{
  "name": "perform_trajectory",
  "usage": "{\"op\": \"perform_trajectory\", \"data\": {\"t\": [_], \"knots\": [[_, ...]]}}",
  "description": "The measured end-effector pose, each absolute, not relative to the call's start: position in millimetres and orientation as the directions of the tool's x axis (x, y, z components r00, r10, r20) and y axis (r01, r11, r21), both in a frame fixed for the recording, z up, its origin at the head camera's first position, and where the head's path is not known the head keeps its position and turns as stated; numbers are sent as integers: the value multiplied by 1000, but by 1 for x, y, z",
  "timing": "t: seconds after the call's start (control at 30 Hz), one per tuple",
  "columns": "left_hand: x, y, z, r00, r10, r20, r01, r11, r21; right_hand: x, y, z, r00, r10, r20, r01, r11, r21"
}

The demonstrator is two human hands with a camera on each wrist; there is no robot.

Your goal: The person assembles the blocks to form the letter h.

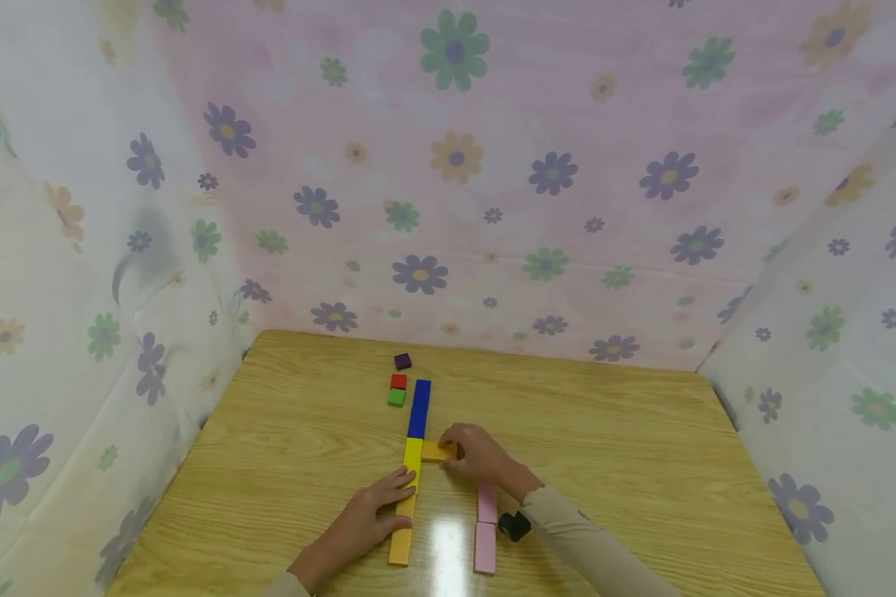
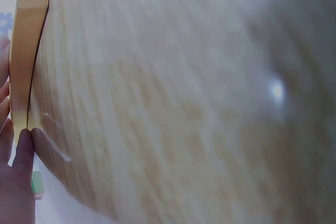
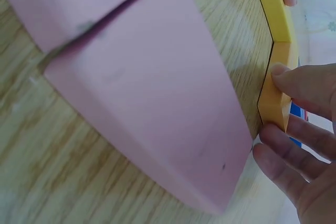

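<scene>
A straight row of blocks runs away from the person: orange (image 1: 399, 549) nearest, yellow (image 1: 413, 452) in the middle, blue (image 1: 420, 409) at the far end. The left hand (image 1: 362, 518) rests along this row from its left side, fingers fairly straight across the yellow and orange part. With thumb and fingers the right hand (image 1: 485, 458) pinches a separate orange block (image 3: 275, 95) at its outer end. That block lies crosswise, its other end against the row's right side at the yellow part. The palm hides some of the left wrist view's contact.
Two pink blocks (image 1: 485, 547) lie end to end near the right forearm. Beside that sleeve is a small black object (image 1: 514, 526). Green (image 1: 396, 397), red (image 1: 398, 381) and dark purple (image 1: 402, 361) blocks sit left of the row's far end. Flowered cloth (image 1: 455, 207) encloses the wooden table (image 1: 605, 414).
</scene>
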State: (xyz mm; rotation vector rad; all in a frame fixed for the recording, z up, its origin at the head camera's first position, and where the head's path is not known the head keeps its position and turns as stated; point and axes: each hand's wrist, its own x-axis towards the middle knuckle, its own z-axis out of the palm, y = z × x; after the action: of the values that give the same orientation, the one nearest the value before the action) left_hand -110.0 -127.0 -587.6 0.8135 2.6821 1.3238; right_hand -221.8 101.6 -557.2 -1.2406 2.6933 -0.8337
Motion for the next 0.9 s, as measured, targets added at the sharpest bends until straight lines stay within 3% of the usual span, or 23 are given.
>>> {"op": "perform_trajectory", "data": {"t": [0.33, 0.77, 0.9], "knots": [[-111, -127, -588, -860, 477, 179, 433, 499, 751, -224, 102, -556, -683, -720, 124, -657, 530, -536], [-110, -127, -587, -865, 470, 177, 422, 490, 763, -225, 103, -555, -672, -727, 140, -692, 550, -467], [-109, -128, -588, -860, 472, 192, 435, 484, 759, -226, 105, -554, -686, -715, 131, -672, 555, -491]]}}
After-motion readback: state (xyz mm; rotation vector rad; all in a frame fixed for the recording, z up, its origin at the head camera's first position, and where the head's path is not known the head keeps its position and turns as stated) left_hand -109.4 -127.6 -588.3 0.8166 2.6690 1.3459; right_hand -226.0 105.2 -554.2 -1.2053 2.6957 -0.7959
